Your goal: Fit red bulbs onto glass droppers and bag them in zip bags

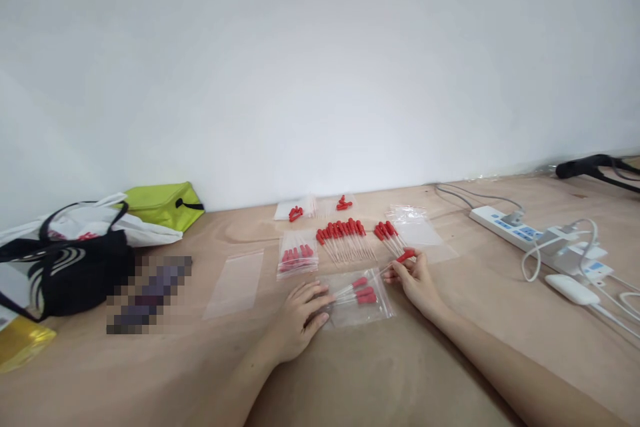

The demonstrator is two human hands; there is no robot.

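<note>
My left hand [304,317] holds the left end of a clear zip bag [345,317], thumb and fingers at its edge. Inside that bag lie droppers with red bulbs [367,295], their thin clear stems pointing left. At the bag's right, open end, my right hand [411,277] pinches a single dropper [406,255] near its red bulb, the stem slanting toward the bag. Behind the bag is a row of several loose droppers [345,230], with a smaller group of loose droppers [389,231] to its right. A filled zip bag [297,253] lies left of the row.
Two small bags with red bulbs [295,213] [344,203] lie by the wall. Flat clear bags rest at left [235,283] and right [423,232]. A power strip [510,227] with cables is on the right; a black bag [83,273] and green pouch [163,207] stand left.
</note>
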